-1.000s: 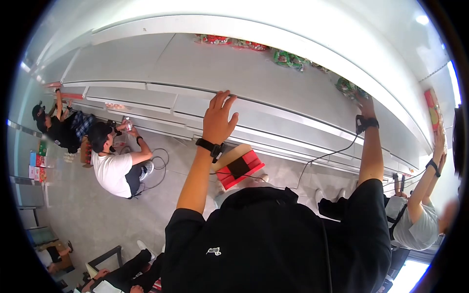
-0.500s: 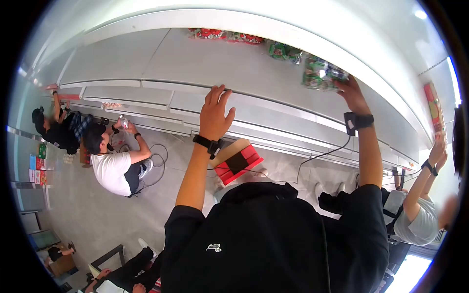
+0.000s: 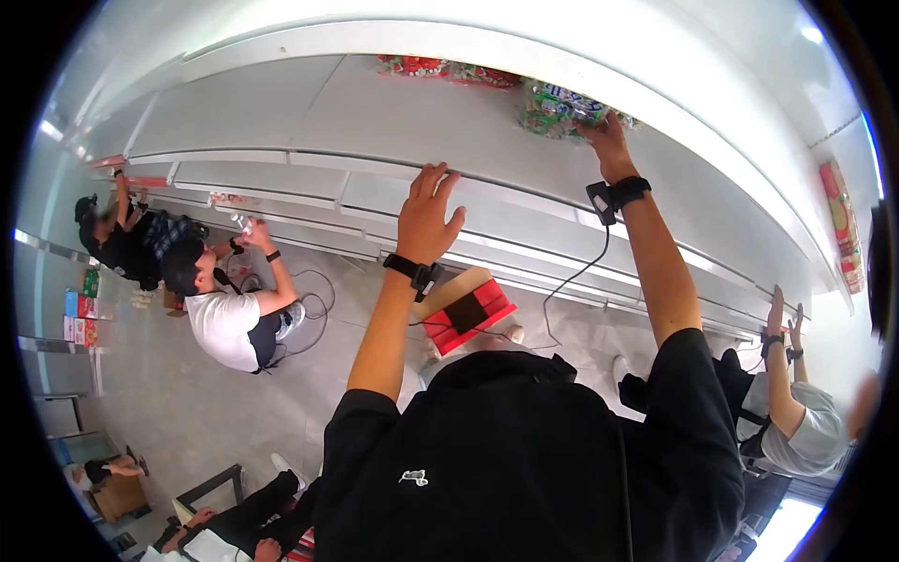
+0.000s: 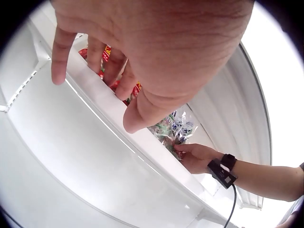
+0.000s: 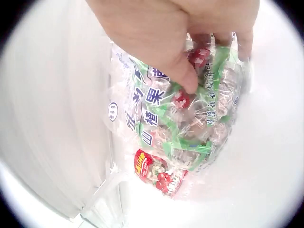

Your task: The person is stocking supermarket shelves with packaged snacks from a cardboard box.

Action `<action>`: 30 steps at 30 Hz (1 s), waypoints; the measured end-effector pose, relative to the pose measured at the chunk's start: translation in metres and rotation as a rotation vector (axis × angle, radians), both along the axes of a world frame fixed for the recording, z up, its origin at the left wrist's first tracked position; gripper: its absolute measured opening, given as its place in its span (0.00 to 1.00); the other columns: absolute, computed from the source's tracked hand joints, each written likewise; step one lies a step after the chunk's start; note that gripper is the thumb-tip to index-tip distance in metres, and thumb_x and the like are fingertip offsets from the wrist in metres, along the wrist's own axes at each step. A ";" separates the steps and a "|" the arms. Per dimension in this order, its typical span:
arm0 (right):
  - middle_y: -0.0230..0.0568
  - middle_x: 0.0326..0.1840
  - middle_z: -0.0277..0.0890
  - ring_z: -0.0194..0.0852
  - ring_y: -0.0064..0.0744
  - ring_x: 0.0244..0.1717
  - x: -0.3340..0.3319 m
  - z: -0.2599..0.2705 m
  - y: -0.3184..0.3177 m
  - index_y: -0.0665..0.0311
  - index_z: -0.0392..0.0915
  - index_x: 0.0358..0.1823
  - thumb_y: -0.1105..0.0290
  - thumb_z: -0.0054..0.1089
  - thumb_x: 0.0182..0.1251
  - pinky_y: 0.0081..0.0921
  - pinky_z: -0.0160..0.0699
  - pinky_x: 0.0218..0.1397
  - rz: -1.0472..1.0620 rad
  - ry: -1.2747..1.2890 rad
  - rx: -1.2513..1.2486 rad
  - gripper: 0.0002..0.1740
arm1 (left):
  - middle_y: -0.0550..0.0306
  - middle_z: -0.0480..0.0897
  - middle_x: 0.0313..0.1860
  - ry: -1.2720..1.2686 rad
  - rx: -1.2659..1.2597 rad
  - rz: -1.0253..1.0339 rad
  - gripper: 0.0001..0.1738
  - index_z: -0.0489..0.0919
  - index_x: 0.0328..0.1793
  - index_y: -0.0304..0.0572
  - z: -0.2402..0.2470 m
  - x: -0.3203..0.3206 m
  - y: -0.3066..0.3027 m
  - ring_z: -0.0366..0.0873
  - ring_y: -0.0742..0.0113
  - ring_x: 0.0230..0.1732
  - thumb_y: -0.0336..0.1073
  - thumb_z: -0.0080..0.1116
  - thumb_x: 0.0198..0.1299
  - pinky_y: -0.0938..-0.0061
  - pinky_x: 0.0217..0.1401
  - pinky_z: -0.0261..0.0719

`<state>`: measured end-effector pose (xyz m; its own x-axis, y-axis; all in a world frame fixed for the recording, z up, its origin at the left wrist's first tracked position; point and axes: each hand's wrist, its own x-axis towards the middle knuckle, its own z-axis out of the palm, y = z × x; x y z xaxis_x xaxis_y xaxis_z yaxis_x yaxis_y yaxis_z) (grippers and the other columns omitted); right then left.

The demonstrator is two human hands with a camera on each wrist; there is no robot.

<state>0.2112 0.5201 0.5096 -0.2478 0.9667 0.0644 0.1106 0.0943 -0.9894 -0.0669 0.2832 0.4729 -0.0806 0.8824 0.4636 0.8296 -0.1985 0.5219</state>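
Observation:
My right hand [image 3: 611,153] grips a clear and green bag of hawthorn snacks [image 3: 554,110] at the back of the white shelf [image 3: 393,122]. In the right wrist view the thumb presses on the printed front of the snack bag [image 5: 156,111], while the fingertips curl over its far side. Farther left, two red snack bags [image 3: 412,66] lie under the upper ledge, and a red and white bag [image 5: 159,173] shows beyond the held one. My left hand [image 3: 428,220] rests at the shelf's front edge with its fingers extended, holding nothing.
An upper white ledge [image 3: 421,40] overhangs the bags. Below stands an open red box [image 3: 468,314] on the floor. A black cable [image 3: 567,286] hangs from my right wrist. One person [image 3: 225,323] crouches at left; another [image 3: 805,426] reaches toward the shelf at right.
My right hand has carried the green bag leftward along the shelf from its right part to the spot where another green bag shows in earlier frames. My left hand stays at the edge.

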 end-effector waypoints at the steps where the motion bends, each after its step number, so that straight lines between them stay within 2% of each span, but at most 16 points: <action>1: 0.38 0.56 0.77 0.73 0.29 0.56 -0.001 0.001 -0.002 0.62 0.65 0.64 0.72 0.67 0.61 0.31 0.65 0.61 -0.031 0.012 0.014 0.31 | 0.50 0.68 0.70 0.002 -0.001 -0.001 0.30 0.72 0.66 0.45 0.000 -0.001 0.001 0.61 0.44 0.73 0.36 0.62 0.55 0.57 0.69 0.69; 4: 0.40 0.58 0.76 0.72 0.30 0.56 0.004 0.011 -0.004 0.63 0.64 0.66 0.68 0.68 0.61 0.32 0.65 0.61 -0.018 -0.240 -0.014 0.34 | 0.50 0.68 0.70 0.007 -0.011 0.001 0.30 0.72 0.66 0.45 -0.002 -0.002 -0.001 0.61 0.44 0.73 0.37 0.62 0.55 0.57 0.70 0.68; 7: 0.42 0.63 0.73 0.70 0.34 0.62 0.014 0.027 -0.012 0.64 0.62 0.69 0.65 0.68 0.62 0.33 0.66 0.63 0.005 -0.284 -0.063 0.36 | 0.50 0.68 0.70 0.038 0.004 0.006 0.30 0.72 0.66 0.45 0.000 -0.001 0.001 0.61 0.44 0.73 0.37 0.62 0.55 0.57 0.68 0.70; 10: 0.42 0.68 0.68 0.65 0.39 0.69 0.075 -0.008 0.031 0.62 0.60 0.71 0.64 0.67 0.62 0.35 0.66 0.65 0.055 0.210 -0.180 0.38 | 0.51 0.68 0.69 0.068 0.032 0.018 0.30 0.72 0.65 0.44 -0.001 -0.001 0.002 0.61 0.45 0.73 0.36 0.62 0.54 0.56 0.66 0.72; 12: 0.42 0.69 0.67 0.64 0.39 0.70 0.118 -0.030 0.070 0.62 0.60 0.71 0.65 0.65 0.63 0.37 0.67 0.66 -0.076 0.192 -0.069 0.36 | 0.50 0.68 0.69 0.064 0.024 0.019 0.30 0.72 0.65 0.44 -0.001 0.000 0.002 0.61 0.45 0.73 0.36 0.62 0.54 0.56 0.67 0.71; 15: 0.42 0.69 0.67 0.64 0.39 0.70 0.141 -0.019 0.090 0.62 0.60 0.71 0.65 0.65 0.64 0.38 0.67 0.66 -0.309 -0.112 0.069 0.36 | 0.49 0.67 0.71 0.026 -0.010 0.004 0.30 0.71 0.66 0.45 0.000 0.001 0.003 0.60 0.42 0.73 0.36 0.62 0.55 0.56 0.71 0.67; 17: 0.42 0.69 0.67 0.64 0.39 0.70 0.149 -0.016 0.106 0.62 0.60 0.71 0.65 0.64 0.64 0.38 0.67 0.66 -0.377 -0.227 0.093 0.36 | 0.49 0.67 0.70 0.029 -0.004 0.014 0.30 0.71 0.66 0.45 0.000 0.003 0.002 0.60 0.42 0.73 0.36 0.62 0.55 0.55 0.71 0.67; 21: 0.42 0.69 0.67 0.64 0.39 0.70 0.143 -0.020 0.127 0.62 0.61 0.71 0.65 0.63 0.65 0.38 0.67 0.67 -0.380 -0.320 0.085 0.35 | 0.50 0.68 0.69 0.074 0.009 0.052 0.29 0.72 0.64 0.44 0.000 0.005 0.003 0.61 0.44 0.73 0.36 0.62 0.54 0.57 0.65 0.73; 27: 0.42 0.69 0.67 0.64 0.38 0.70 0.131 -0.027 0.137 0.62 0.61 0.71 0.65 0.62 0.66 0.39 0.67 0.67 -0.359 -0.360 0.064 0.34 | 0.50 0.68 0.69 0.066 0.032 0.054 0.28 0.72 0.63 0.44 0.003 0.007 0.003 0.61 0.45 0.73 0.37 0.62 0.54 0.56 0.64 0.74; 30: 0.42 0.69 0.67 0.64 0.38 0.70 0.130 -0.026 0.138 0.62 0.61 0.71 0.65 0.61 0.67 0.39 0.67 0.67 -0.355 -0.360 0.059 0.33 | 0.49 0.68 0.69 0.032 -0.023 0.060 0.29 0.72 0.65 0.45 0.003 0.008 0.003 0.61 0.44 0.73 0.36 0.62 0.55 0.57 0.69 0.69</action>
